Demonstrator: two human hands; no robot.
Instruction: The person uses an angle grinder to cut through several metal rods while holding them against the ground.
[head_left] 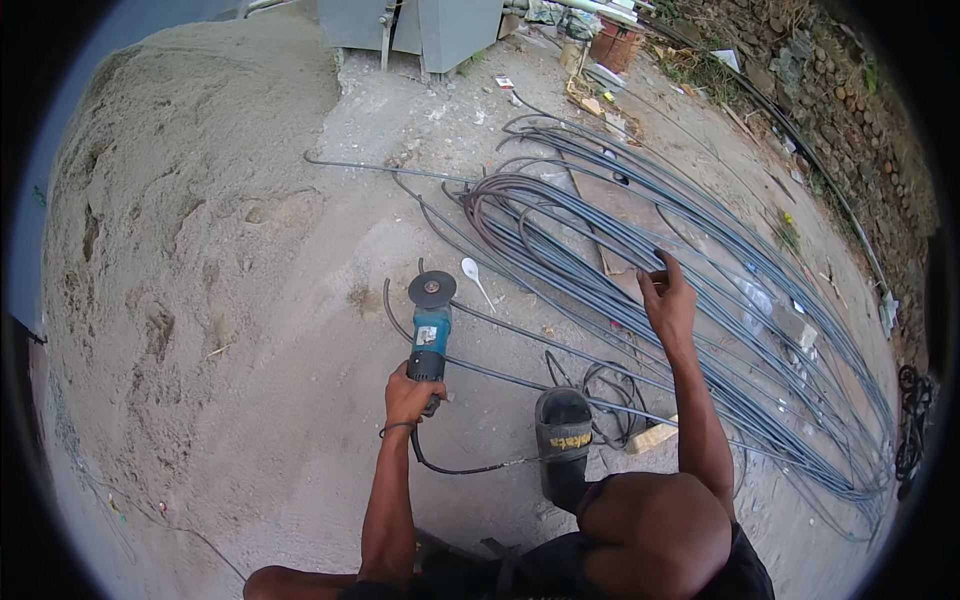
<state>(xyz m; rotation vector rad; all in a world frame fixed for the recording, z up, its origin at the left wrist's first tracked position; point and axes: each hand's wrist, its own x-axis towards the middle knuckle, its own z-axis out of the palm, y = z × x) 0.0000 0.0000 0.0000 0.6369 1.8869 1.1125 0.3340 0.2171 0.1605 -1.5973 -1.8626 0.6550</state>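
In the head view, the bundle of bent steel rods lies on the bare ground and serves as the landmark. To the left of it, the left hand has its fingers wrapped around the rear body of a teal and black angle grinder, so that the dark cutting disc points away from the person; this grip probably keeps skin clear of the disc and leaves the weight in the palm. The disc overlaps a loose rod left of the bundle, though whether it touches cannot be told. A black power cord trails from the grinder's rear end, well away from the disc. Over the bundle, the right hand appears to hold nothing: thumb and forefinger curl toward each other with a gap between them, perhaps to reach for a rod; contact is unclear. At the bundle's near left side, a slippered foot stands across the line of another loose rod, perhaps steadying it. A white spoon lies just left of the bundle, and farther left rises a sand heap.
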